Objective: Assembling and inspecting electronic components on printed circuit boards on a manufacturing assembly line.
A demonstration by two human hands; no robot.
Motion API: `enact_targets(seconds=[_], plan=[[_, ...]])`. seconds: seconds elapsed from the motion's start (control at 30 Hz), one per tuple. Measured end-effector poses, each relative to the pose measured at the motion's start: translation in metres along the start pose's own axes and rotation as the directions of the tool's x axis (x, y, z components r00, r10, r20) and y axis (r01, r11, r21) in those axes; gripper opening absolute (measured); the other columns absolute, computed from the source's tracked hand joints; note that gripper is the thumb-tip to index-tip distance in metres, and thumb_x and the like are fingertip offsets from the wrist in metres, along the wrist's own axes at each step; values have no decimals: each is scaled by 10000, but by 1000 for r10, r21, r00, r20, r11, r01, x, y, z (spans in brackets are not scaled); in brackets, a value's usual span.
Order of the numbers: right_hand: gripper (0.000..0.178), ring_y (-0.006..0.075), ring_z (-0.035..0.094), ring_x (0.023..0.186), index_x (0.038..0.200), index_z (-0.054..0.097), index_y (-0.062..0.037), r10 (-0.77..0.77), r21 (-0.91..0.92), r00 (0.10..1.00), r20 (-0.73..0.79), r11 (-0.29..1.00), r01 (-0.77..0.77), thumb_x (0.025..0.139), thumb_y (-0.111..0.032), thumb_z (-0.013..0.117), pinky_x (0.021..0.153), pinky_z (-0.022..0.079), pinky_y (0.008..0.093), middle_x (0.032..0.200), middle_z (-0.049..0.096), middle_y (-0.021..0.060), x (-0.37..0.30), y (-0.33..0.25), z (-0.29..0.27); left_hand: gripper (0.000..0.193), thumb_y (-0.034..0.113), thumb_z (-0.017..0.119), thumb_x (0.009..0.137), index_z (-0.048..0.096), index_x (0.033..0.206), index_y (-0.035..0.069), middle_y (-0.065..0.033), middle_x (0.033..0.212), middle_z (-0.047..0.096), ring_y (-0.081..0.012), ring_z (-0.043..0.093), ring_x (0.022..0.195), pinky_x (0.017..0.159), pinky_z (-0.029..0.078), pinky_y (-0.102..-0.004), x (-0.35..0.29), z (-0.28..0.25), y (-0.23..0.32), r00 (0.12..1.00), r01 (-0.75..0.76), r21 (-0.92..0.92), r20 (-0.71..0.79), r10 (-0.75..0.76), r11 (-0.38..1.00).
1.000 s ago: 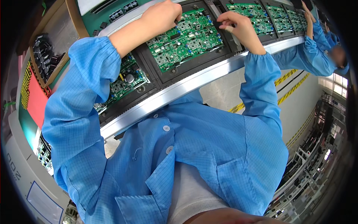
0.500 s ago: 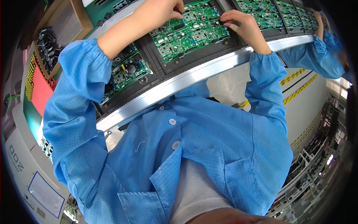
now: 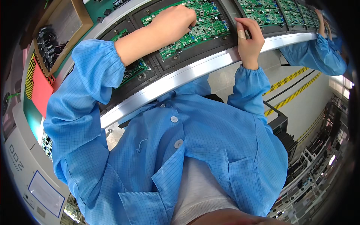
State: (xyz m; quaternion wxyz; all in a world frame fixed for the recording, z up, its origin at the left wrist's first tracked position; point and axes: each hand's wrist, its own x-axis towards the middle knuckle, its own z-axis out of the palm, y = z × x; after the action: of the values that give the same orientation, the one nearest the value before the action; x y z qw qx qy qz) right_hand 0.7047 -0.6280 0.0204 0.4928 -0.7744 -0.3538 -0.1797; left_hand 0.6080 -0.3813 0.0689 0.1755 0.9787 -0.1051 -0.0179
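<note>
- Two bare hands reach out from blue sleeves over a row of dark frames that carry green circuit boards.
- The left hand [image 3: 174, 18] is above the nearest circuit board [image 3: 213, 33], back of the hand up, with its forearm crossing the board's left part.
- Its grip is curled, fingertips bent down toward the middle of that board; a small dark bit shows at the tips, but I cannot tell whether it is held or how far the fingers are apart.
- The right hand [image 3: 250, 41] is just right of the same board, over the frame's edge and near the metal rail [image 3: 195, 76].
- Its thumb and fingers point up and left, tips close together; I cannot tell whether this grip has hold of anything.
- The nearest board lies flat in its dark frame [image 3: 174, 66], set with many small parts and round green rings.
- Another board [image 3: 135, 72] is partly hidden under the left forearm; more boards [image 3: 264, 15] run off to the right.
- At left, a cardboard box [image 3: 85, 23] of black parts [image 3: 47, 54] is on the green tabletop [image 3: 96, 9], near a red sheet [image 3: 41, 90].
- Far right, a co-worker's blue sleeve [image 3: 315, 56] reaches toward the row.
</note>
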Motion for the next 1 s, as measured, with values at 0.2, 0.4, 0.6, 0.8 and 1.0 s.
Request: enact_targets(seconds=[0.2, 0.4, 0.6, 0.8, 1.0], plan=[[149, 150, 637, 790, 1051, 749, -44, 13, -32, 999, -47, 999, -14, 923, 11, 696, 729, 513, 259, 932, 683, 57, 5, 0, 7, 95, 88, 671, 794, 735, 857, 54, -171, 859, 715, -367, 722, 904, 758, 598, -480, -10, 7, -3, 994, -73, 117, -71, 82, 990], [137, 235, 671, 928, 1064, 744, -37, -33, -112, 998, 58, 993, 39, 941, -63, 687, 852, 522, 325, 1010, 712, 104, -1, -25, 40, 159, 211, 673, 860, 704, 981, 112, -66, 934, 698, -294, 689, 998, 856, 564, -418, -97, -44, -15, 987, -59, 374, -117, 110, 925], [192, 157, 644, 980, 1184, 717, -34, 120, -144, 973, 196, 985, -93, 1024, -80, 621, 872, 507, 277, 1113, 690, 74, -13, -58, 50, 147, 219, 729, 873, 724, 984, 123, -47, 909, 686, -273, 672, 961, 832, 560, -417, -305, -145, -87, 921, 252, 356, -373, -111, 900], [184, 124, 632, 954, 1191, 697, -30, -14, -28, 931, 366, 999, 26, 1022, -49, 626, 868, 494, 252, 1079, 679, 55, 38, -173, 124, 256, 221, 683, 912, 744, 1149, 147, -99, 1080, 754, -341, 689, 1015, 863, 567, -447, -515, -196, -214, 587, 741, 89, -566, -579, 665], [120, 184, 630, 944, 1069, 668, 30, -470, 430, 636, 612, 873, 231, 953, 9, 644, 866, 488, 275, 1033, 656, 92, 86, -411, 292, 372, 230, 721, 892, 687, 1245, 118, -177, 1137, 695, -401, 634, 1060, 992, 493, -479, -646, -204, -359, 373, 849, 143, -844, -386, 508]])
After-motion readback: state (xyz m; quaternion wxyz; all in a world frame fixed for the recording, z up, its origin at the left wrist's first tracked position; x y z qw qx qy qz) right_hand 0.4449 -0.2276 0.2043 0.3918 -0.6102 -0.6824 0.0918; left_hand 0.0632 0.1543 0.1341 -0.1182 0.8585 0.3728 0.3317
